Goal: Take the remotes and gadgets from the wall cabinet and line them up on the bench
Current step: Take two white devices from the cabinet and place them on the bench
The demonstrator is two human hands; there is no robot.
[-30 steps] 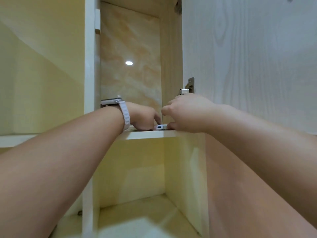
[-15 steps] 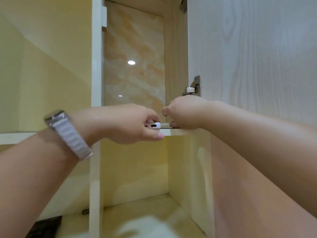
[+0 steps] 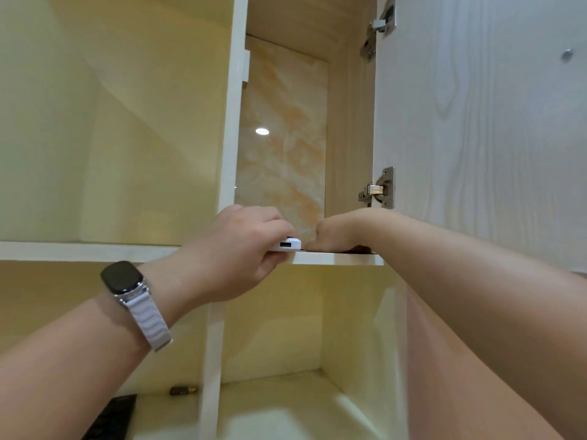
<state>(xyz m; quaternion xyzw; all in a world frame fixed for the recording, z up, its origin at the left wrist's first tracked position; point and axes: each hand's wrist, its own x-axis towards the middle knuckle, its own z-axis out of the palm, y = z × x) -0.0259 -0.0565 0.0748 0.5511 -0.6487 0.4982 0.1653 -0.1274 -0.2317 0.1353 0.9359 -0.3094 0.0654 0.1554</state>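
White gadget [image 3: 287, 245] is looking light, stiff, slick. Left hand [image 3: 235, 252] is pinching its flat faces; right hand [image 3: 341, 231] is curling, hold unclear.

No readable txt, nos. or logos anywhere. Watch [image 3: 122, 277] face is dark, nothing legible on it. White gadget [image 3: 287, 245] shows only a port slot, no print to make out. Black remote [image 3: 111, 417], bottom left: key marks too blurred to read. Small brown-gold item [image 3: 183, 390] on lower shelf [image 3: 178, 404]: any label too small to tell.
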